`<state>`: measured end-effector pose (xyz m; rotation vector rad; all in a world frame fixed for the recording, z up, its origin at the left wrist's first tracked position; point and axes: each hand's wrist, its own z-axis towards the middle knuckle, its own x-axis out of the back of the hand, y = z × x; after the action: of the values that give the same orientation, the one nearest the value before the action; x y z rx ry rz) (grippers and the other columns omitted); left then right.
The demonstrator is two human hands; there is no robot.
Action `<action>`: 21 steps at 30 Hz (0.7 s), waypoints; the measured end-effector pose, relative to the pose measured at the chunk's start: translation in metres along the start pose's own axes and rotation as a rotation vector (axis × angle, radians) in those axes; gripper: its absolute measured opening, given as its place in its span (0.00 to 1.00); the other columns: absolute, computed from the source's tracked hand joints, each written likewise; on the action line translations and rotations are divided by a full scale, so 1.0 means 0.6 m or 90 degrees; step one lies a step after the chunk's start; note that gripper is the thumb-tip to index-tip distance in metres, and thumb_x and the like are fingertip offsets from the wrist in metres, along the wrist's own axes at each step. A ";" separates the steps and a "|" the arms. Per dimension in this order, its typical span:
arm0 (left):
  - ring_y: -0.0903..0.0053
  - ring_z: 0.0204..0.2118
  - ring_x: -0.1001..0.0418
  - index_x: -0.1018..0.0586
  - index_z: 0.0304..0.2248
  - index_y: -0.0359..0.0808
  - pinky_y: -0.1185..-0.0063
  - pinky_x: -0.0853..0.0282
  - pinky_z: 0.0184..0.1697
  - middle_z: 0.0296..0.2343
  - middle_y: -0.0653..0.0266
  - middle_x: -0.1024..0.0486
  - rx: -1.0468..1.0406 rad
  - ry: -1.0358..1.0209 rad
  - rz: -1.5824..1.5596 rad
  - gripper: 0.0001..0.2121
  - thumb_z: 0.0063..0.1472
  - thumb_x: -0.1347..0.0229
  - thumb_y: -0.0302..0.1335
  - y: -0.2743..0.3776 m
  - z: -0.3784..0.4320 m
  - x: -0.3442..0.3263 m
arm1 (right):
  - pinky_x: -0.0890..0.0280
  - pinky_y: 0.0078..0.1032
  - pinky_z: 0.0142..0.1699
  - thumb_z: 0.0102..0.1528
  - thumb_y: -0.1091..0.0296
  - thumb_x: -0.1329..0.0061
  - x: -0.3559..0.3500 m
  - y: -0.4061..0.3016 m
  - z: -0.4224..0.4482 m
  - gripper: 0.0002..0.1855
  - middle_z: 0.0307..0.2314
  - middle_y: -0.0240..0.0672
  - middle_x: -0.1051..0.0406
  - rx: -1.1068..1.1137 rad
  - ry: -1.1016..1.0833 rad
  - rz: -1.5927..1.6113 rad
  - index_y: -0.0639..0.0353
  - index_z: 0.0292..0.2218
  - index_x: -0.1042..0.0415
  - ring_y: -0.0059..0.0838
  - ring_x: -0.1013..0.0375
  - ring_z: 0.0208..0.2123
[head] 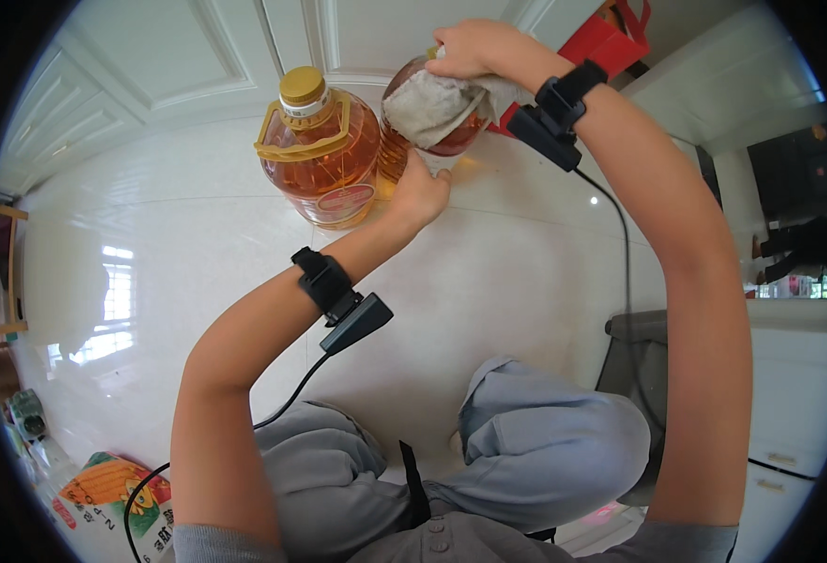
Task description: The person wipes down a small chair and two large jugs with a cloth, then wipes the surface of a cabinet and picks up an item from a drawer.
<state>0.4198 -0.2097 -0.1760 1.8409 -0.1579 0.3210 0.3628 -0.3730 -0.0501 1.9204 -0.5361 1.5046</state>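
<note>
Two large clear plastic jugs of amber oil stand side by side on the tiled floor. The left jug (329,169) has a yellow cap and a yellow carrying handle. My right hand (466,49) presses a greyish-white cloth (431,105) over the upper part of the right jug (392,151), hiding much of it. Lower down, my left hand (422,191) holds that same jug by its near side, just right of the left jug. Its fingertips are partly hidden against the jug.
White panelled cabinet doors (181,56) rise right behind the jugs. A red bag (607,42) stands beyond my right hand. Cables run from black wrist straps on both arms. A printed sack (121,492) lies at lower left, and a grey bin (628,352) is beside my right knee.
</note>
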 end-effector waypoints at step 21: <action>0.58 0.45 0.36 0.42 0.47 0.37 0.69 0.44 0.48 0.39 0.56 0.30 -0.226 0.032 0.133 0.29 0.48 0.42 0.33 -0.026 0.112 -0.007 | 0.36 0.38 0.40 0.47 0.49 0.66 -0.052 0.053 -0.073 0.26 0.29 0.53 0.30 -0.220 0.150 0.187 0.65 0.31 0.27 0.51 0.31 0.35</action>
<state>0.4295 -0.2699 -0.2090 1.4657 -0.3506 0.4534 0.3029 -0.3671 -0.0663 1.4237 -0.9316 1.6640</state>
